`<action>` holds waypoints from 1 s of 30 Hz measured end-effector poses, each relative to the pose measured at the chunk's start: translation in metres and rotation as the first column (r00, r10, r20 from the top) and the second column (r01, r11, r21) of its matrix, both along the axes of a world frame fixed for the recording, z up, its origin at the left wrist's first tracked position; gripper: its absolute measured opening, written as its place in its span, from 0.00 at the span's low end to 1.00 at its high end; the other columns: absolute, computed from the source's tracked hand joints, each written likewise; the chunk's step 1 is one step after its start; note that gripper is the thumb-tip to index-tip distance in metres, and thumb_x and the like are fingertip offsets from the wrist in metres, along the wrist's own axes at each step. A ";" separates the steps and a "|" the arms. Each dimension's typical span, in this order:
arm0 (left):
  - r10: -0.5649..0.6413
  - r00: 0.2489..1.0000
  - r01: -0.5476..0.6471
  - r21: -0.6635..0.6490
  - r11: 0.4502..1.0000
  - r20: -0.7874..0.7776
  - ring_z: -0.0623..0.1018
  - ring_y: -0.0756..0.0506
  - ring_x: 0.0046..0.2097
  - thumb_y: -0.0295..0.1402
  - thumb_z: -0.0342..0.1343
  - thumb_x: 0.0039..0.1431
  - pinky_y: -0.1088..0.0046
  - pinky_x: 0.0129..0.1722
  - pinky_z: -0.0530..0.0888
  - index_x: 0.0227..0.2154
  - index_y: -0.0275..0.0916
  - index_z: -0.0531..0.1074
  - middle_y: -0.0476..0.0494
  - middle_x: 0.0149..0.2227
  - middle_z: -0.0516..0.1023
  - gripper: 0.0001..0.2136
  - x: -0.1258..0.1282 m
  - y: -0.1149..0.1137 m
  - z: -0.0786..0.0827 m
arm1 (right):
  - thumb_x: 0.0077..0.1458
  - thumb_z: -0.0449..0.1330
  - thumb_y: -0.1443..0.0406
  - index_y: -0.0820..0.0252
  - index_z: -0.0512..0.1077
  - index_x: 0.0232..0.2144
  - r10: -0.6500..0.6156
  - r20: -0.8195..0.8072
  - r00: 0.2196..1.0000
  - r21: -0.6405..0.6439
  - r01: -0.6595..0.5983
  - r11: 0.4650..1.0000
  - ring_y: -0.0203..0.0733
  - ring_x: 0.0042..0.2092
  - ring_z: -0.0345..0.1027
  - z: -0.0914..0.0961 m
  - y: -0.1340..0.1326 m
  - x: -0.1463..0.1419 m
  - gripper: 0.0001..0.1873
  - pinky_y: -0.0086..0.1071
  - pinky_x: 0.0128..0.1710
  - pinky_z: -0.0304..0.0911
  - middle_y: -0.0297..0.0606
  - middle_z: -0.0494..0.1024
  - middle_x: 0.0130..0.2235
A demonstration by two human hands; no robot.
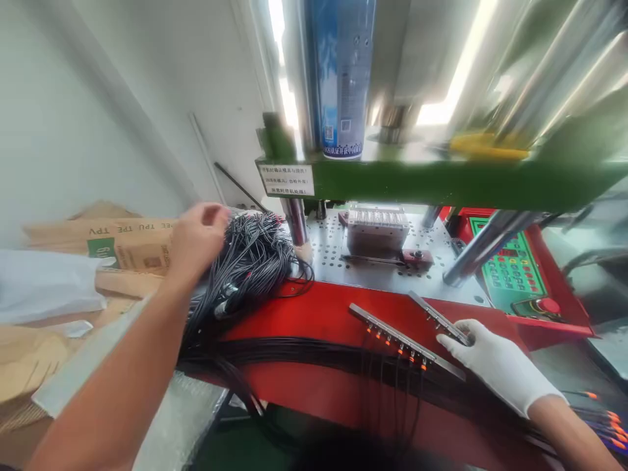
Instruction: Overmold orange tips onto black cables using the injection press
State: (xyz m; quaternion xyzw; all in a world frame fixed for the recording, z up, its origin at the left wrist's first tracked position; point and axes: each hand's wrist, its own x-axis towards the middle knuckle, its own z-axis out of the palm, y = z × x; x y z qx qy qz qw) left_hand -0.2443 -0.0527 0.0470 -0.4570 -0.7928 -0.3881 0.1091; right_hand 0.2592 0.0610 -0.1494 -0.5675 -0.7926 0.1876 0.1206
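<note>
My bare left hand (200,237) is raised at the left edge of a heap of black cables (260,255), its fingers curled together. What lies between those fingers, if anything, I cannot make out. My right hand (495,360), in a white glove, grips the near end of a slim metal bar (439,317) with small pins along one side. Beside it on the red machine bed (294,314) lies a longer metal bar (402,340). Several cables with orange tips are seated along that bar and hang down towards me.
Behind the bars, a metal mould block (377,229) stands on a perforated steel plate (328,261). A green crossbeam (417,183) carrying a blue can (343,78) spans above. A control panel (510,261) is at right; paper sacks (132,245) lie at left.
</note>
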 end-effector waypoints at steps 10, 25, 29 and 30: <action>-0.513 0.770 0.638 -0.429 0.639 0.380 0.75 0.47 0.35 0.43 0.50 0.62 0.72 0.35 0.69 0.43 0.39 0.72 0.46 0.35 0.77 0.15 0.144 -0.002 -0.112 | 0.58 0.48 0.46 0.55 0.72 0.37 0.172 0.291 0.941 0.056 -0.196 0.979 0.47 0.36 0.70 0.012 0.022 -0.046 0.22 0.36 0.33 0.58 0.40 0.74 0.37; -0.592 0.782 0.556 -0.647 0.522 0.194 0.75 0.40 0.45 0.41 0.43 0.63 0.63 0.44 0.69 0.58 0.42 0.60 0.43 0.52 0.71 0.22 0.177 0.028 -0.148 | 0.56 0.55 0.47 0.49 0.74 0.37 0.166 0.006 0.986 -0.085 -0.165 0.983 0.37 0.35 0.67 0.050 -0.048 -0.009 0.17 0.30 0.36 0.58 0.31 0.72 0.35; -0.592 0.791 0.521 -0.680 0.516 0.157 0.74 0.37 0.45 0.41 0.45 0.63 0.60 0.45 0.69 0.50 0.40 0.67 0.41 0.47 0.73 0.17 0.173 0.037 -0.151 | 0.60 0.54 0.53 0.54 0.72 0.33 0.216 0.082 0.973 -0.022 -0.215 0.976 0.38 0.36 0.66 0.039 -0.056 -0.009 0.14 0.31 0.35 0.56 0.33 0.71 0.34; -0.590 0.778 0.565 -0.650 0.508 0.215 0.75 0.39 0.41 0.42 0.46 0.62 0.62 0.42 0.69 0.46 0.41 0.68 0.43 0.43 0.75 0.15 0.170 0.038 -0.150 | 0.60 0.54 0.54 0.55 0.72 0.32 0.211 0.075 0.975 -0.016 -0.211 0.977 0.38 0.36 0.66 0.038 -0.055 -0.010 0.14 0.31 0.35 0.56 0.33 0.71 0.34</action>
